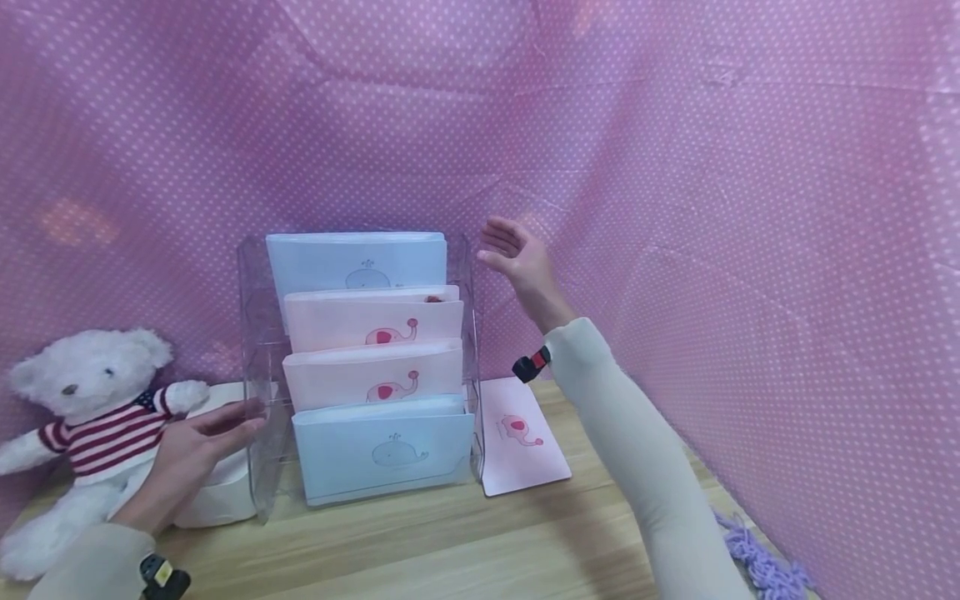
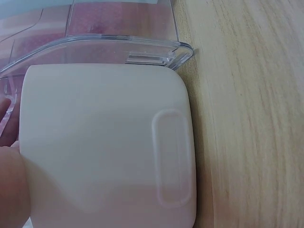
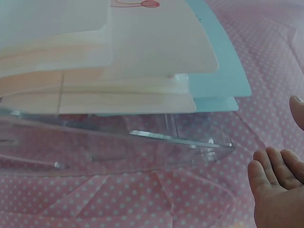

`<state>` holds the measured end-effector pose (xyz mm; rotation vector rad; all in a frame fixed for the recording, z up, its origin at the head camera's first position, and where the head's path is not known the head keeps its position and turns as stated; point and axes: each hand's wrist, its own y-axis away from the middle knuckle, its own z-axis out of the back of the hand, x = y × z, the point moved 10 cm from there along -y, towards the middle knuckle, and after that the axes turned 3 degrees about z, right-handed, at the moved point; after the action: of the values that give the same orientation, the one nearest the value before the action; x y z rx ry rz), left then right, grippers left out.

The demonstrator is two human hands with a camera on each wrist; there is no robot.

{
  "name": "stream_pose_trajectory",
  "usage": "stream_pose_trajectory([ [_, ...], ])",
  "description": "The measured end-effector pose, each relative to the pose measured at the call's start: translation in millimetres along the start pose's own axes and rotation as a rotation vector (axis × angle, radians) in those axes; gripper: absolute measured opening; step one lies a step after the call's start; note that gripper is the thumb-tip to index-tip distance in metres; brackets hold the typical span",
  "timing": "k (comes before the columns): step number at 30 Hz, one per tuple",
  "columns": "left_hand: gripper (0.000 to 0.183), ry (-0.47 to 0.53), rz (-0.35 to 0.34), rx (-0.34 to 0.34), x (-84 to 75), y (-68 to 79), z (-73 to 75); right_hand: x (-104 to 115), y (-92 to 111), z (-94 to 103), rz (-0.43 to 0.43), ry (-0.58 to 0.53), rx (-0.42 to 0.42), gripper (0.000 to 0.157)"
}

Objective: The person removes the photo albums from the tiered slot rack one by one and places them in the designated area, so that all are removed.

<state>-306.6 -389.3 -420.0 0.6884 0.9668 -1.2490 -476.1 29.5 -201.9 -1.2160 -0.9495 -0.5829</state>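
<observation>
A clear plastic rack [image 1: 261,471] stands upright on the table with pastel folders on its tiers. At the top is a blue whale folder [image 1: 315,262], then two pink elephant folders [image 1: 330,329], and a blue whale folder [image 1: 337,458] at the bottom. My left hand [image 1: 187,454] is at the rack's left side, thumb and fingers extended, fingertips overlapping the clear panel. Beside the rack's upper right corner, my right hand [image 1: 528,265] is raised with fingers spread and nothing in it. The right wrist view shows its fingers [image 3: 260,178] apart from the rack's edge.
A white teddy bear [image 1: 78,379] in a striped sweater sits at left, next to a white rounded box [image 2: 104,133] close to the rack. One pink elephant folder [image 1: 525,458] lies right of the rack. Purple yarn [image 1: 765,562] is at lower right. Pink dotted cloth [image 1: 675,167] hangs behind.
</observation>
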Motion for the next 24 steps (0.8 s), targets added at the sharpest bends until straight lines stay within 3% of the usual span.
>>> stream_pose_trajectory([
  [8, 0.069, 0.018, 0.011, -0.012, 1.5, 16.1, -4.6, 5, -8, -27.5, -0.011, 0.061, 0.077, 0.067],
  [15, 0.070, -0.004, 0.043, -0.029, 2.7, 29.4, -7.4, 12, -13, -47.3, -0.011, 0.179, 0.115, 0.067],
  [24, 0.069, 0.004, 0.043, -0.047, -2.2, 47.9, -12.5, 7, -15, -67.4, -0.048, 0.203, 0.212, 0.061],
])
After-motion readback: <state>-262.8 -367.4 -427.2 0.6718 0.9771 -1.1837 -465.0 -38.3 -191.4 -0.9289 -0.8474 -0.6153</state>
